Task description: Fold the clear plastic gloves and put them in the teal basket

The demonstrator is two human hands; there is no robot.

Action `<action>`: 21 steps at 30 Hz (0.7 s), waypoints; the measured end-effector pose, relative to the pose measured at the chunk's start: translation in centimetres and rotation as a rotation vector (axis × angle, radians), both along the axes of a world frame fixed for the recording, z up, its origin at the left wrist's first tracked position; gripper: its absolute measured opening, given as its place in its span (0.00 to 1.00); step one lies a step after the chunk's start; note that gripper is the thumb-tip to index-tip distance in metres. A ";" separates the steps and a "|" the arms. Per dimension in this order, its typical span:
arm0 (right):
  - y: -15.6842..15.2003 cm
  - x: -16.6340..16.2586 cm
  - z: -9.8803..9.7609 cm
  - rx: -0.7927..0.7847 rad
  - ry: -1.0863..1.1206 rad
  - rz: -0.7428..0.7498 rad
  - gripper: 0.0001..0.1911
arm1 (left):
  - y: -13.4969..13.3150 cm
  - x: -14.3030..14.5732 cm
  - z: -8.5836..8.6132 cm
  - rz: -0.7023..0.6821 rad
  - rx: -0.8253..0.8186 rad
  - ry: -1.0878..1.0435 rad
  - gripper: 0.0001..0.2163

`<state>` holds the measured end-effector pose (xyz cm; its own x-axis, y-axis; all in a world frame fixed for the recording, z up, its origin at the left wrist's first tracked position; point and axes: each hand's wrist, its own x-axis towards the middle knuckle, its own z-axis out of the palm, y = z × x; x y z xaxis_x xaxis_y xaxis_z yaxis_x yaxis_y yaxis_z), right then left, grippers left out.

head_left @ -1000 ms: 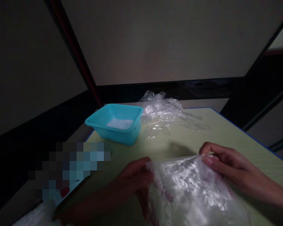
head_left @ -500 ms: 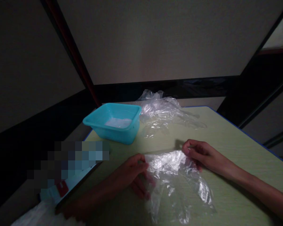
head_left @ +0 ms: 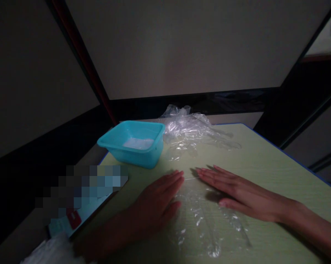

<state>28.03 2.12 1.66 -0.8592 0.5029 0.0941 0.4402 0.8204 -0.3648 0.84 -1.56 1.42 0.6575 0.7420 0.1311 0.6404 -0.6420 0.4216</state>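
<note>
A clear disposable plastic glove (head_left: pixel 198 216) lies spread on the table, its finger-like parts pointing toward me. My left hand (head_left: pixel 161 200) rests flat at its left side, fingers stretched out near the cuff edge. On the other side, my right hand (head_left: pixel 237 189) is open too, palm down with straight fingers over the glove's upper right part. Neither hand grips anything. Whether the right palm touches the film I cannot tell.
A turquoise plastic basin (head_left: pixel 138 157) with something whitish inside stands at the back left. Beside it is a crumpled heap of clear plastic gloves (head_left: pixel 187 126). A pale blue box-like item with a red patch (head_left: pixel 73 219) lies at the left, partly blurred out. The table (head_left: pixel 281 176) has a blue edge.
Both hands have let go of the glove's cuff and flattened out, fingers extended. The glove, held up by its edge before, now lies flatter on the table.
</note>
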 end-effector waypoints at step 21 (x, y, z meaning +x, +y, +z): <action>0.6 1.2 -0.7 0.000 -0.055 -0.009 0.39 | 0.7 -0.7 -0.2 -0.105 -0.113 0.276 0.29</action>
